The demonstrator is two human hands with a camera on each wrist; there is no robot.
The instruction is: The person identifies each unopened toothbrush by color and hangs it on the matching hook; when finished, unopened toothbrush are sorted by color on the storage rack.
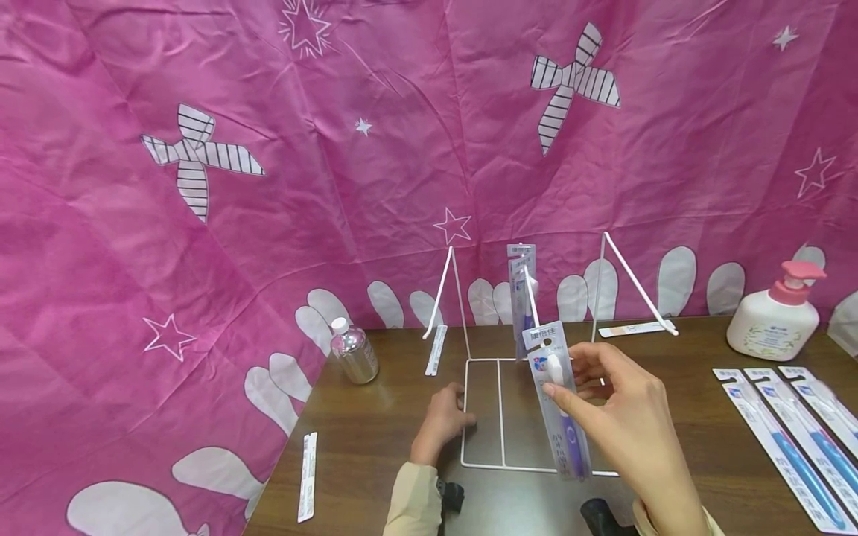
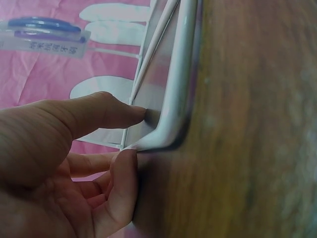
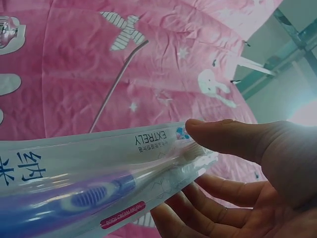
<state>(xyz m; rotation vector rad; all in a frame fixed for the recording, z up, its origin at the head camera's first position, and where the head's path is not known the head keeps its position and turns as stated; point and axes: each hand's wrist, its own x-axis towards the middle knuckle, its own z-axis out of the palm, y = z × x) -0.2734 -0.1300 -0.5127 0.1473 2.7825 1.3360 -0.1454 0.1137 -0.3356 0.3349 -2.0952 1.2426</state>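
A white wire display rack point(image 1: 501, 417) stands on the table with several prongs. My right hand point(image 1: 620, 402) pinches a packaged purple toothbrush point(image 1: 570, 439) between thumb and fingers, its card top close to the tip of the middle prong. Whether the prong passes through the card's hole, I cannot tell. Farther back on that prong hang two packaged toothbrushes point(image 1: 518, 294), one behind the other. At the left side of the rack's base is my left hand point(image 1: 439, 420); in the left wrist view its thumb and curled fingers hold the white wire point(image 2: 173, 99) near a corner.
Several packaged blue toothbrushes point(image 1: 780, 439) lie at the right, in front of a pump bottle point(image 1: 771, 320) with a pink top. A clear bottle point(image 1: 355, 353) stands at the left. Printed strips point(image 1: 307, 476) lie around the rack. Behind hangs a pink cloth point(image 1: 375, 201).
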